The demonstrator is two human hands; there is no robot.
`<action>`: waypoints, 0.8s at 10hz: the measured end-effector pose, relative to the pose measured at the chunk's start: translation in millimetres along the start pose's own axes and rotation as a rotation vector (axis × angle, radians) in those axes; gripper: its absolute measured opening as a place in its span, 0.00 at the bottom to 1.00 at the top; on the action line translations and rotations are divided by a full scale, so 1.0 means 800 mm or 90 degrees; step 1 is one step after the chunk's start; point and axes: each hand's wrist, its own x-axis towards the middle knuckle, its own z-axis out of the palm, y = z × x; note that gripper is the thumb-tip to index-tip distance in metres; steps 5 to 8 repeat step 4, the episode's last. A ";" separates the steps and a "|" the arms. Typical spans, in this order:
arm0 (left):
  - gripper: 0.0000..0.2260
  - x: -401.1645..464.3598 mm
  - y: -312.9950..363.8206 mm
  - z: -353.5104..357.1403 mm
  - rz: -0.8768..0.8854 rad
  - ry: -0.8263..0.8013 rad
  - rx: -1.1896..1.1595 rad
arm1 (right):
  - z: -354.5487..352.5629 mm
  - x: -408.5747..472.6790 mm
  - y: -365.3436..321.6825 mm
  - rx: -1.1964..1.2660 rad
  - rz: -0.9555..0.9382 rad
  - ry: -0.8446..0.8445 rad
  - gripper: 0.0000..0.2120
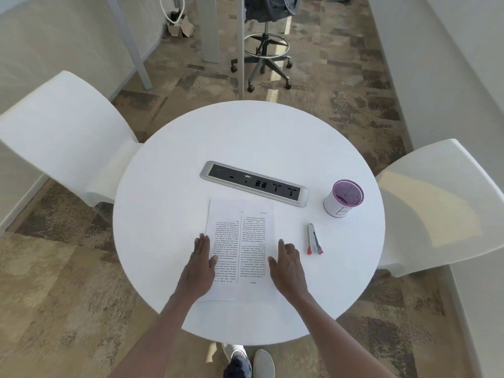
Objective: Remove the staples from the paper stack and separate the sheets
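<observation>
A stack of printed paper [241,241] lies flat on the round white table [272,137], its text upside down to me. My left hand [200,264] rests open at the stack's left edge, thumb on the page. At the right edge my right hand [287,264] lies open too, fingers spread and holding nothing. A silver staple remover with pink tips [314,239] sits on the table to the right of the paper, about a hand's width from my right hand. No staple is visible in the stack from here.
A silver power and data socket strip [254,183] is set into the table just beyond the paper. A purple mesh cup [344,198] stands at the right. White chairs flank the table at the left [62,132] and right [441,200]. A wheeled stool [266,47] stands behind.
</observation>
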 end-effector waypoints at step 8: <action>0.31 -0.044 0.067 -0.043 0.113 0.203 0.117 | -0.074 -0.013 -0.011 -0.151 -0.209 0.221 0.34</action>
